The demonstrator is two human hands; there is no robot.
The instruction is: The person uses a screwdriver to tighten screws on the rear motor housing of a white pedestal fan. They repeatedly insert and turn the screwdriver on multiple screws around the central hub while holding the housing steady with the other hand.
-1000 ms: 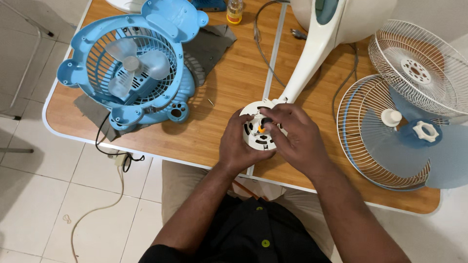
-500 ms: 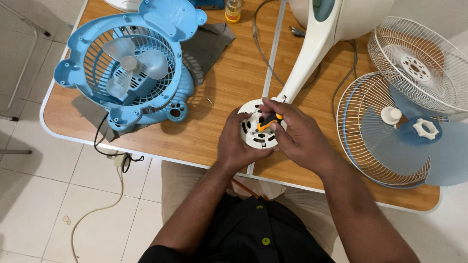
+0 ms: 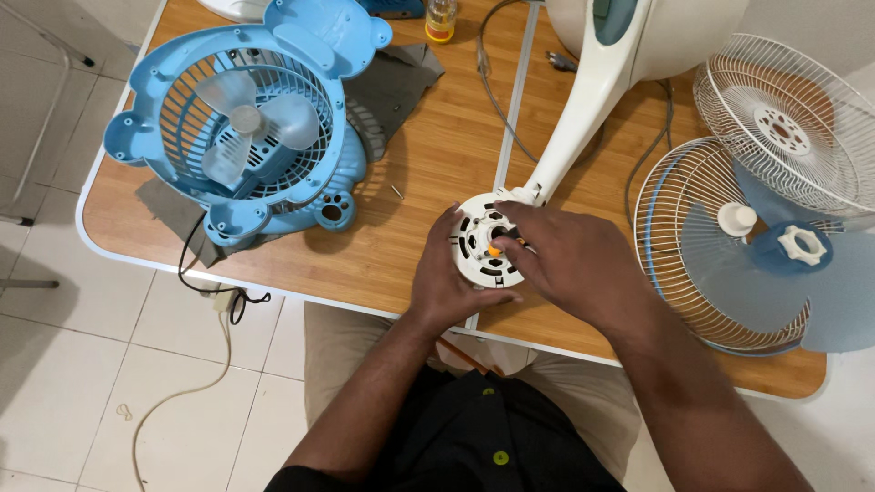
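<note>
My left hand (image 3: 447, 282) wraps around the left side of a round white fan motor housing (image 3: 478, 246) that sits at the front edge of the wooden table (image 3: 437, 155). My right hand (image 3: 574, 264) rests over the housing's right side, its fingers closed on a small tool with an orange handle (image 3: 494, 249) pressed into the middle of the housing. The white fan stem (image 3: 583, 109) runs up and away from the housing to the fan's base at the back.
A small blue fan (image 3: 246, 128) lies on a dark cloth at the left. At the right lie two white wire grilles (image 3: 784, 118), a translucent blue blade (image 3: 802, 273) and a white knob (image 3: 736, 219). A cable (image 3: 182, 392) hangs to the tiled floor.
My hands have shifted slightly on the housing; the right hand now lies flatter over it with the orange tool lower and more covered.
</note>
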